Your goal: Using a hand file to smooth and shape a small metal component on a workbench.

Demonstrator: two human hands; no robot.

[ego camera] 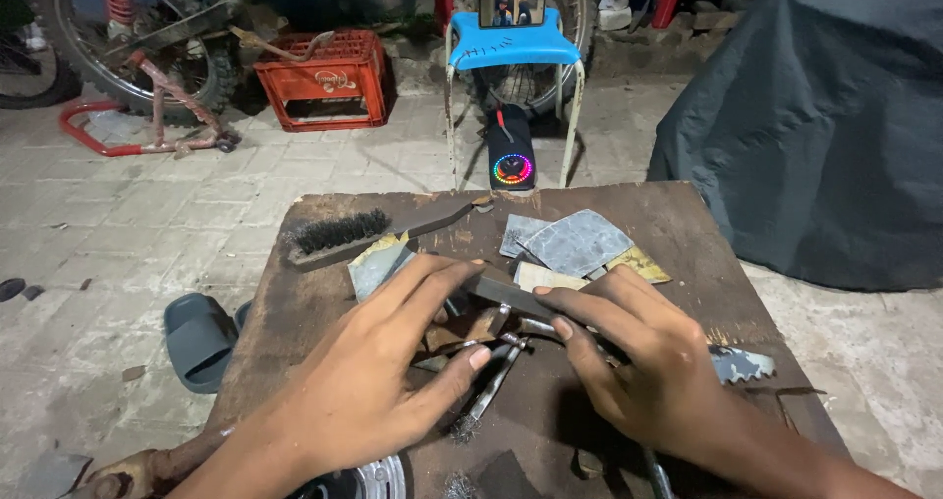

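A: Both hands down on the board (688, 226), left hand (378, 381) and right hand (643, 361) pressing a dark bar (511, 291).

B: Brush (339, 236) at eleven o'clock, sandpaper (578, 242) at one, metal rods (491, 381) under the fingers.

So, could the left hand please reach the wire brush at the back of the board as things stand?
Probably yes: the wire brush lies in the open just beyond the left hand, with only a sandpaper scrap between them and nothing on top of it.

A single head-worn view looks steeply down and forward, close over a brown wooden board (678, 234), facing a blue stool (511, 47) beyond
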